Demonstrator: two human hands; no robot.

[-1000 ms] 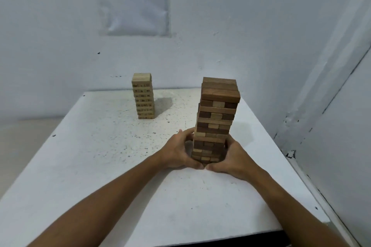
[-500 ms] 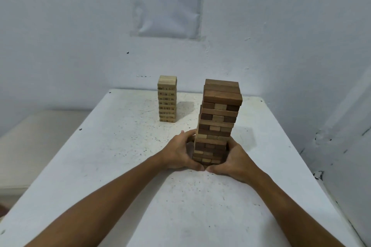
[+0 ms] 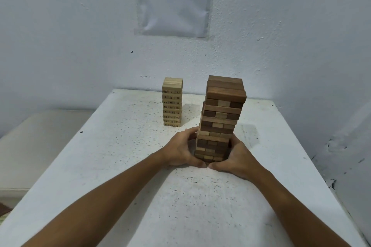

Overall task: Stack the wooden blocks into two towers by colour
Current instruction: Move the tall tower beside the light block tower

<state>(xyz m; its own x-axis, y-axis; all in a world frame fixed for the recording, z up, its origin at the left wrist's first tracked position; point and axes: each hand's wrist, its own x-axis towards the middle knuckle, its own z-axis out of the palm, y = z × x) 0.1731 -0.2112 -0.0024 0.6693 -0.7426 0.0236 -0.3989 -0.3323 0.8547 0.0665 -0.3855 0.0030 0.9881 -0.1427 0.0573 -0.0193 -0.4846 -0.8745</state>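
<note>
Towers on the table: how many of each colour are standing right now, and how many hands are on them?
Dark tower: 1, with some pale blocks mixed in, gripped at its base by the left hand and right hand.
Pale tower: 1, standing farther back, untouched.
Hands on towers: 2, both on the dark one.
Total towers: 2.
</note>
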